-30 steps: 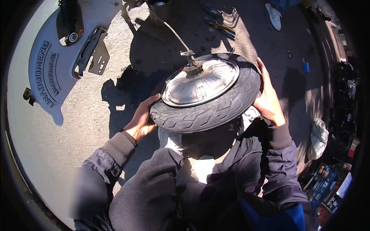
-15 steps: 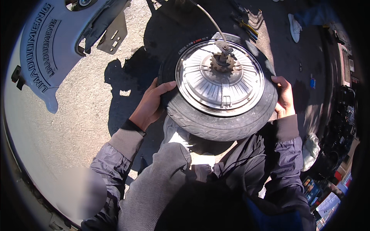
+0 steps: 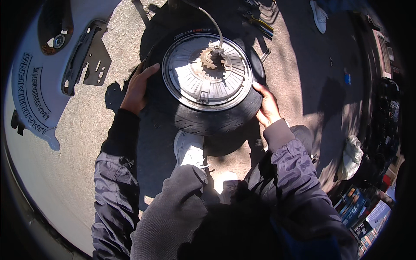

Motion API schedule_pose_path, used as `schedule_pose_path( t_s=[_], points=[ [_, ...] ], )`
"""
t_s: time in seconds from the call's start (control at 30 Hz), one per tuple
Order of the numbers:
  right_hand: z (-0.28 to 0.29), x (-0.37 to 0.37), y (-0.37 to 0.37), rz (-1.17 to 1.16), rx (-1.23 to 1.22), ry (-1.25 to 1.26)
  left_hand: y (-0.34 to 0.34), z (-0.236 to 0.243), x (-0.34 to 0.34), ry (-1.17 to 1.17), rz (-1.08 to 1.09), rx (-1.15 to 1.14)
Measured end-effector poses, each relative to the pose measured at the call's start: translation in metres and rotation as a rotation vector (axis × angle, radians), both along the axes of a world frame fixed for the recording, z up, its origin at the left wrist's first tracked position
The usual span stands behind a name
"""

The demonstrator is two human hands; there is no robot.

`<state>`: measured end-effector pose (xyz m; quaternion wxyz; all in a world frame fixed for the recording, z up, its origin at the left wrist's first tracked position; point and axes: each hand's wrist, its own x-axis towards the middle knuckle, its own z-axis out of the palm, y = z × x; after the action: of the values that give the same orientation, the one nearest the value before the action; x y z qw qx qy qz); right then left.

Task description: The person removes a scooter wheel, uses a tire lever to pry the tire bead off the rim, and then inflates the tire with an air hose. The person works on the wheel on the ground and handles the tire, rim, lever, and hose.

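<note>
"What changes?"
"The wheel (image 3: 196, 84) now sits farther left and faces me more squarely than a second ago, putting its sprocket (image 3: 208, 59) in plain view."
"And the hold?"
"Left to right: my left grip (image 3: 137, 89) clamps the tyre (image 3: 212, 123), the wheel spans between, my right grip (image 3: 268, 106) clamps its opposite side."

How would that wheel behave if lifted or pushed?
The wheel is probably heavy for its size, given its metal hub. Upright, it would likely roll on its round tyre, though the cable at its centre might tug.
</note>
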<state>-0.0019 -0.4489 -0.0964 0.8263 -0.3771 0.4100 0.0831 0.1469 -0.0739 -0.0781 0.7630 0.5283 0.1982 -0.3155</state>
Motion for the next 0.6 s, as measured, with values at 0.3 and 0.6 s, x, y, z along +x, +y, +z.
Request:
schedule_pose_path(
  t_s=[0.3,0.6],
  points=[
    [-0.004,0.007,0.010,0.005,-0.205,0.024,-0.047,0.017,-0.088,0.062,0.342,0.141],
    [0.018,-0.026,0.022,0.357,-0.503,-0.019,-0.020,0.005,-0.071,0.034,0.232,-0.044]
  ],
)
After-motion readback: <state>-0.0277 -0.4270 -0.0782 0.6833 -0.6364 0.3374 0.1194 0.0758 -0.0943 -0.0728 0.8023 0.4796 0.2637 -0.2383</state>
